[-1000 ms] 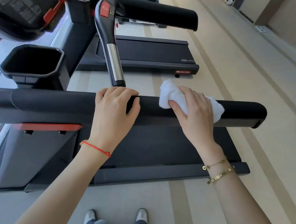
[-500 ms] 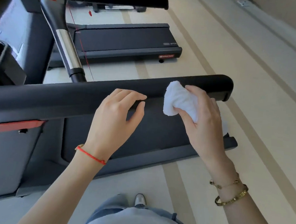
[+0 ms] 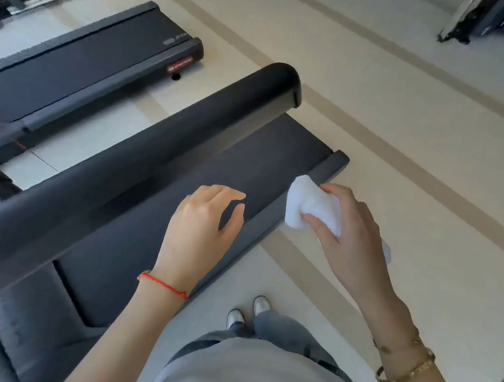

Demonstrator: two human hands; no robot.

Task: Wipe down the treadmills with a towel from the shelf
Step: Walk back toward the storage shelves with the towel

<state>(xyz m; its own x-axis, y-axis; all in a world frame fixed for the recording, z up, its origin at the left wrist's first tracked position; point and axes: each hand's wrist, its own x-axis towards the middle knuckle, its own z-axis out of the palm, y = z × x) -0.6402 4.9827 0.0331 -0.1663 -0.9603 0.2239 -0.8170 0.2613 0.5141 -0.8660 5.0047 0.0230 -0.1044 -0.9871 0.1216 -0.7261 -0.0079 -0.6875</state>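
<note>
both hands off the handrail: right hand grips the bunched white towel in the air over the near treadmill's deck edge; left hand loose, holding nothing. looks between wipes. next: towel down on an unwiped surface.

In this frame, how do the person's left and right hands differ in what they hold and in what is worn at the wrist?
The right hand grips a bunched white towel; the left hand holds nothing, its fingers loosely curved. The left wrist wears a red string bracelet; the right wrist wears gold bracelets. The left hand is over the treadmill belt, the right past its near edge. Neither touches the handrail.
</note>
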